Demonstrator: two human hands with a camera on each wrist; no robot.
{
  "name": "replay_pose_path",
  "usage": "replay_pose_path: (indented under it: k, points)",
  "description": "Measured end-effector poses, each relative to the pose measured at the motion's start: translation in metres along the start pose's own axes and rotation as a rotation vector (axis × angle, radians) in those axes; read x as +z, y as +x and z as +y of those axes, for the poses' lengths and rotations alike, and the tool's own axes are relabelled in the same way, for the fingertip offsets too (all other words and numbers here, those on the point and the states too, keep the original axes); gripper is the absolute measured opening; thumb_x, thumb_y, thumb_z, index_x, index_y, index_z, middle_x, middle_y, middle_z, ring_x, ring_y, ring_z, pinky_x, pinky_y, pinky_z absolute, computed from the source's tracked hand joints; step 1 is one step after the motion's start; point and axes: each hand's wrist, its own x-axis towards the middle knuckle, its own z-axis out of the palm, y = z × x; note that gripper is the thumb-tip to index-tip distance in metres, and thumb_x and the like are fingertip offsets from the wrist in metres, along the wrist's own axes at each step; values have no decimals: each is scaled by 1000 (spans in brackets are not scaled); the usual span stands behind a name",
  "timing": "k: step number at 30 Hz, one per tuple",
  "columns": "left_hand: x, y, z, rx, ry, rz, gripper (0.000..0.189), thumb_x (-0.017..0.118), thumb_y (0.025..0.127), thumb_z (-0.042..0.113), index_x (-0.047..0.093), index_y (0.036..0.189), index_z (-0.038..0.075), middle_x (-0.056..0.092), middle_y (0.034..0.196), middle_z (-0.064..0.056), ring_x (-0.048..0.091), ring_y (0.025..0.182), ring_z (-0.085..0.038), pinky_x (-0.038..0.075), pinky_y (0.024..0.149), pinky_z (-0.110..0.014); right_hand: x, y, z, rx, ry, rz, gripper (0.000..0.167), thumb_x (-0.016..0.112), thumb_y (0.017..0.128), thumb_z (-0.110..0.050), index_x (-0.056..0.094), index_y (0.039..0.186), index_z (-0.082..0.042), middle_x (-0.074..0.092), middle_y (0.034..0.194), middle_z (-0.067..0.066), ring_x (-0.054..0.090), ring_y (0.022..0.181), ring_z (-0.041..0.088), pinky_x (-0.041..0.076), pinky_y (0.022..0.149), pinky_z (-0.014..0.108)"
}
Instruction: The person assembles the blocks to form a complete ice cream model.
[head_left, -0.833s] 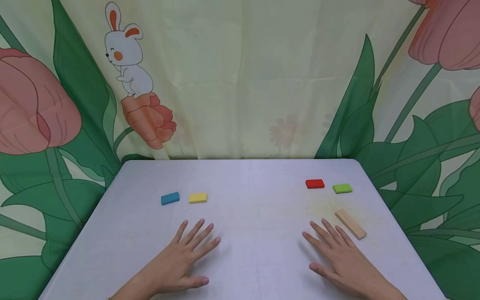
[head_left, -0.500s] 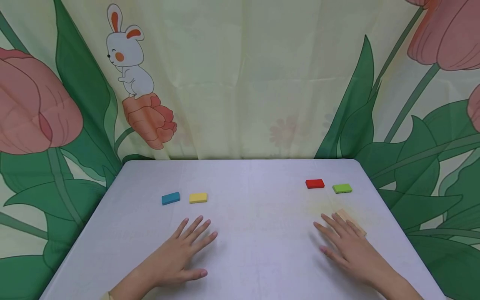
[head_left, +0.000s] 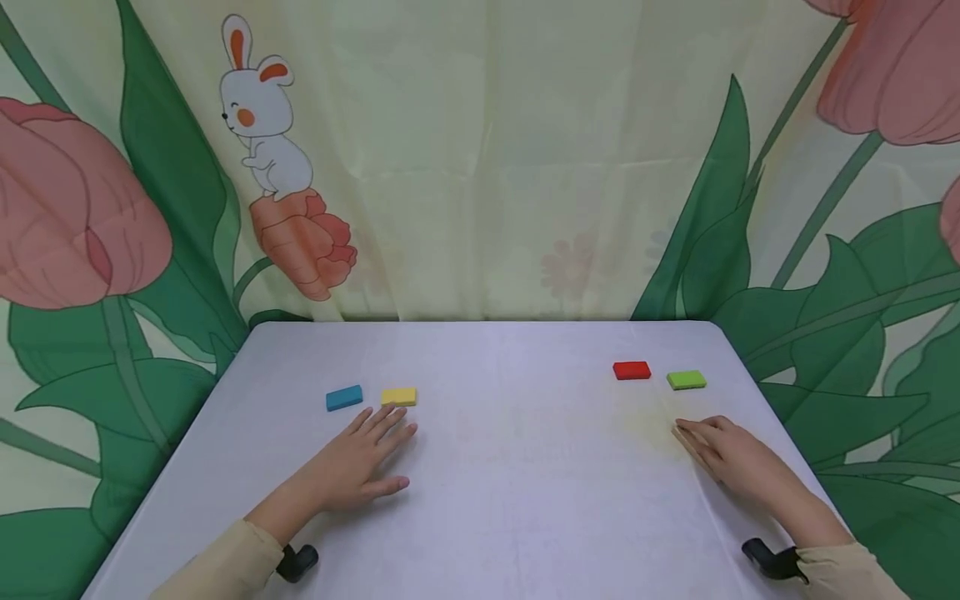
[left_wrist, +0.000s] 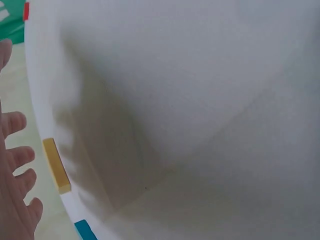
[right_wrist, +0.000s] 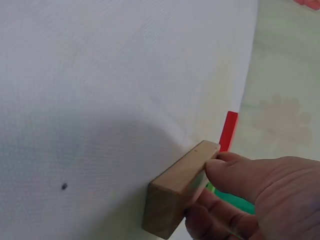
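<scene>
At the table's right side, my right hand [head_left: 738, 460] pinches a plain wooden block [right_wrist: 181, 172]. In the right wrist view the thumb [right_wrist: 232, 175] lies along one side of the block and curled fingers are on the other; the head view shows only a thin edge of it. My left hand [head_left: 358, 467] is spread with straight fingers over the left part of the table and holds nothing. Its fingertips come close to a yellow block [head_left: 399, 397], with a blue block [head_left: 344, 398] just left of it. Whether they touch the yellow block I cannot tell.
A red block [head_left: 632, 371] and a green block [head_left: 686, 380] lie beyond the right hand. The white-covered table [head_left: 517, 500] ends at a printed curtain [head_left: 480, 167] behind it. Black wrist mounts [head_left: 297, 563] sit at both sleeves.
My right hand has moved right onto the wooden block and its fingers have closed around it. My left hand has moved forward toward the yellow block, still spread.
</scene>
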Motion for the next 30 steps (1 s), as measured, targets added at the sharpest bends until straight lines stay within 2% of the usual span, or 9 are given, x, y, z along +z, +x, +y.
replay_pose_path:
  k: [3, 5, 8, 10, 19, 30]
  points:
    - [3, 5, -6, -34, -1, 29, 82, 54, 99, 64, 35, 162, 14, 32, 168, -16, 22, 158, -38, 22, 126, -60, 0, 1, -1, 18, 31, -15, 46, 62, 102, -16, 56, 146, -3, 61, 121, 28, 63, 103, 42, 58, 83, 59]
    - [4, 7, -9, -53, -21, 49, 82, 56, 99, 62, 36, 162, 13, 32, 167, -16, 22, 158, -39, 24, 126, -61, -1, 2, -4, 32, 63, -35, 46, 64, 101, -16, 57, 144, -3, 63, 115, 25, 62, 94, 35, 59, 75, 50]
    - [5, 11, -13, -73, -51, 63, 81, 58, 99, 59, 37, 161, 11, 33, 167, -17, 22, 158, -40, 25, 125, -62, -2, 2, -9, 44, 120, -74, 47, 67, 99, -19, 58, 142, -3, 64, 108, 19, 56, 87, 25, 51, 66, 36]
    - [6, 13, -15, -83, -61, 66, 81, 58, 99, 59, 37, 161, 10, 32, 167, -18, 22, 158, -39, 25, 125, -62, -1, 2, -15, 52, 158, -96, 48, 69, 98, -22, 58, 141, -4, 64, 103, 14, 54, 84, 23, 46, 63, 32]
    - [14, 21, -17, -104, -75, 60, 82, 52, 100, 63, 38, 160, 8, 33, 166, -19, 29, 156, -37, 26, 125, -60, 10, -2, -49, 96, 230, -119, 47, 79, 91, -33, 65, 131, -12, 60, 83, 1, 53, 74, 17, 45, 62, 30]
    - [12, 31, -7, -92, -89, 32, 83, 50, 100, 65, 39, 160, 8, 37, 165, -18, 31, 155, -34, 22, 127, -58, 19, 0, -84, 72, 257, -128, 40, 83, 87, -32, 70, 121, -16, 59, 77, -3, 52, 71, 15, 43, 60, 28]
